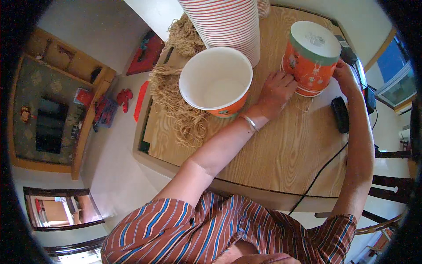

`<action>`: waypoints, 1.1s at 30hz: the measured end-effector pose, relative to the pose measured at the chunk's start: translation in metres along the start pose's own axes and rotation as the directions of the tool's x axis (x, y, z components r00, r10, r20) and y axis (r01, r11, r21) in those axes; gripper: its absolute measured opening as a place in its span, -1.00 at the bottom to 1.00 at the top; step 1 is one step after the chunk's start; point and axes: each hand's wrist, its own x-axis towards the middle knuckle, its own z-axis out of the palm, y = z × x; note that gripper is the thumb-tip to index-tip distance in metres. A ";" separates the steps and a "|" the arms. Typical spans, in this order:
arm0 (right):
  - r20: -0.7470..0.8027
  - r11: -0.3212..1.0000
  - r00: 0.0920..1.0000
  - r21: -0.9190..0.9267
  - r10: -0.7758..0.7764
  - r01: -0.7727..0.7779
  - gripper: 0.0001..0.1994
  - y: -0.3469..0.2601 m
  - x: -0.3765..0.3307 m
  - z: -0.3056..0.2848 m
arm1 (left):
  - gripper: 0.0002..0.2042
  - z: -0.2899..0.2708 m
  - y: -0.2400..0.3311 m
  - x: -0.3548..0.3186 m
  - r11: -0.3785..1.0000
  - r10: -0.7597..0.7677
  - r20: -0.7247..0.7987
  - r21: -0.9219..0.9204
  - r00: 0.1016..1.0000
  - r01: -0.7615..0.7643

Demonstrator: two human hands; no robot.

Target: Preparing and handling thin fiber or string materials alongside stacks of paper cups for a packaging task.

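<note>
Gripping the right side of an upside-down orange tub (311,68), the right hand (346,79) is curling round it. The left hand (277,93) is touching its low left edge; whether it is gripping, I can't tell. That tub is standing on the table (283,152). A black cord (328,163) is crossing the near edge. Farther in, an open tub (216,81) is sitting beside brown string (184,116). Behind it, a tall stack of tubs (225,22) is rising. Across the room, a TV (51,126) is showing.

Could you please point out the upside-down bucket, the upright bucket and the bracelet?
Upside-down bucket (307,67): head view, orange wall.
Upright bucket (205,70): head view, inner wall.
Bracelet (250,123): head view, silver band.
</note>
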 end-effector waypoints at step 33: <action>-0.090 0.954 0.993 -0.284 0.076 -0.099 -0.72 -0.012 -0.007 0.028 | -0.60 0.018 -0.012 -0.007 0.607 -0.653 -0.018 -0.610 0.757 0.509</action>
